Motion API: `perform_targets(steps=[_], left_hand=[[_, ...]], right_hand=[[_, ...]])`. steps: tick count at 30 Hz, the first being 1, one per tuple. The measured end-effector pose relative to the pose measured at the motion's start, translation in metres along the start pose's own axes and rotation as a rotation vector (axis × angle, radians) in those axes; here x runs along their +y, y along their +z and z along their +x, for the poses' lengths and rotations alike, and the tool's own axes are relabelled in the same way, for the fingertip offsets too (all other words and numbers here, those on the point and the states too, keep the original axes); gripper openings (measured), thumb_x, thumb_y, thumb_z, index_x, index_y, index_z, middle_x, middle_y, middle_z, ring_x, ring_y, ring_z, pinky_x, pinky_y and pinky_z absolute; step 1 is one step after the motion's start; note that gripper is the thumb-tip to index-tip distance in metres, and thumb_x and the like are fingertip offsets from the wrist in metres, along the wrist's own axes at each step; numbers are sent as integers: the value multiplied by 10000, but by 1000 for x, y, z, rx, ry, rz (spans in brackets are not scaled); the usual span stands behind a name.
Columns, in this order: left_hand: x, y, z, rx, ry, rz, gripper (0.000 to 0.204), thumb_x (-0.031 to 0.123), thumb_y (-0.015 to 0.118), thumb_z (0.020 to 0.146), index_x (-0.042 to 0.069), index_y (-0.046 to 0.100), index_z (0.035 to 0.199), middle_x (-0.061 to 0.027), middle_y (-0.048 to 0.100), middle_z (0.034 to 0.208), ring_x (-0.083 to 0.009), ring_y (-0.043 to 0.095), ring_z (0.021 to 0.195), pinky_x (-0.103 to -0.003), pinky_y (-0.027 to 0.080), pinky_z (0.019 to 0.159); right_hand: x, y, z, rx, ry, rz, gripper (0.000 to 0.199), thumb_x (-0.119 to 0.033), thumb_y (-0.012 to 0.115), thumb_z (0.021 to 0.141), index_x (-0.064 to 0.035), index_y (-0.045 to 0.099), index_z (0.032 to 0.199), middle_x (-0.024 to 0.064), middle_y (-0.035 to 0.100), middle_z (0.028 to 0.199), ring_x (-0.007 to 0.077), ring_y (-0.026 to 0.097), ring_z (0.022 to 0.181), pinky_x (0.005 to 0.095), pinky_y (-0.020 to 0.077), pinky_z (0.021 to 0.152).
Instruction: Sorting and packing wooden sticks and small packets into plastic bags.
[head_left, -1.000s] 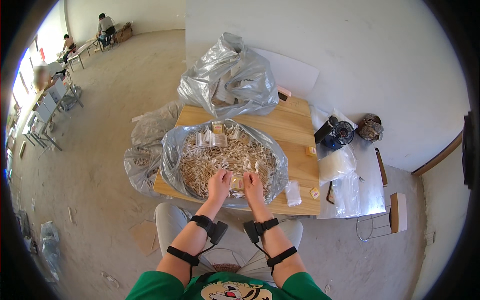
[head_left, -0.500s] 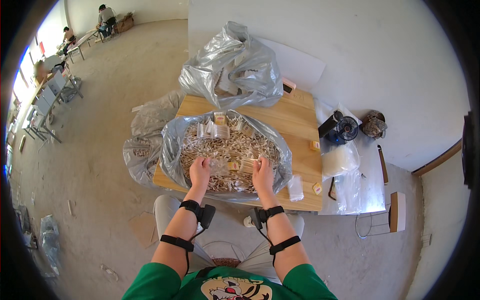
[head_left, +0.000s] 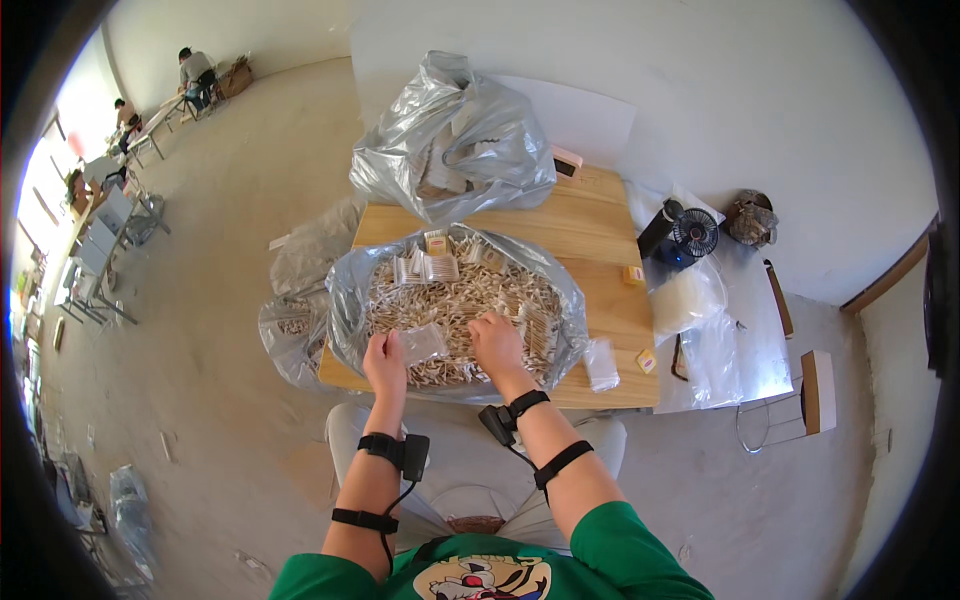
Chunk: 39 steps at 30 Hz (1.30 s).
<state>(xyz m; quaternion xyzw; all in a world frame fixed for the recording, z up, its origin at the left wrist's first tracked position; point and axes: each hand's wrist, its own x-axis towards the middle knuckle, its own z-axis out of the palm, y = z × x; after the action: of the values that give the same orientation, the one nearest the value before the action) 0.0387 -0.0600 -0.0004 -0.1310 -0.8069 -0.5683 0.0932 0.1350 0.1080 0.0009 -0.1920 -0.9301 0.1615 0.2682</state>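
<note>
Pinching a clear packet [head_left: 425, 343] at its left end, the left hand [head_left: 385, 364] is nearly closed, likely to steady it over the loose swabs [head_left: 430, 308]. Right hand [head_left: 497, 346] half curled on them; I can't tell its contents from here. Grey bag [head_left: 348, 300] spreads wide along the surface's [head_left: 600, 232] near edge, presumably for easy reach.

Light brown worktop [head_left: 600, 240] with wood grain, silver-grey bag [head_left: 400, 165] at its far edge, tan swabs [head_left: 490, 293] with white tips, yellow-and-white cards [head_left: 646, 361] by its right edge, green shirt [head_left: 325, 577] with cartoon print
</note>
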Motion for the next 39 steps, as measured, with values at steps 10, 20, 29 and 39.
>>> perform_targets(steps=[10, 20, 29, 39], left_hand=[[24, 21, -30, -354, -268, -292, 248, 217, 529, 925, 67, 518, 729, 8, 505, 564, -63, 402, 425, -205, 277, 381], [120, 123, -119, -955, 110, -126, 165, 162, 567, 876, 16, 612, 812, -47, 612, 621, -121, 560, 572, -272, 441, 555], [142, 213, -130, -1151, 301, 3, 226, 260, 565, 868, 41, 622, 865, -136, 615, 671, -275, 612, 625, -351, 459, 566], [132, 289, -141, -1095, 630, 323, 135, 230, 585, 835, 120, 649, 879, -138, 631, 792, -339, 602, 759, -425, 473, 653]], right_hand=[[47, -103, -66, 490, 351, 358, 32, -35, 618, 790, -45, 618, 821, 110, 595, 772, 252, 578, 657, 322, 460, 569], [252, -163, -157, 545, 508, -316, 89, -61, 603, 734, -80, 639, 813, 67, 600, 815, 262, 568, 799, 375, 473, 679], [259, -143, -167, 287, 463, -346, 77, -107, 597, 757, -94, 649, 811, 24, 622, 884, 231, 561, 880, 338, 462, 758], [214, -136, -137, 325, 435, 15, 234, -107, 612, 752, -48, 603, 978, 101, 605, 962, 305, 549, 943, 384, 434, 859]])
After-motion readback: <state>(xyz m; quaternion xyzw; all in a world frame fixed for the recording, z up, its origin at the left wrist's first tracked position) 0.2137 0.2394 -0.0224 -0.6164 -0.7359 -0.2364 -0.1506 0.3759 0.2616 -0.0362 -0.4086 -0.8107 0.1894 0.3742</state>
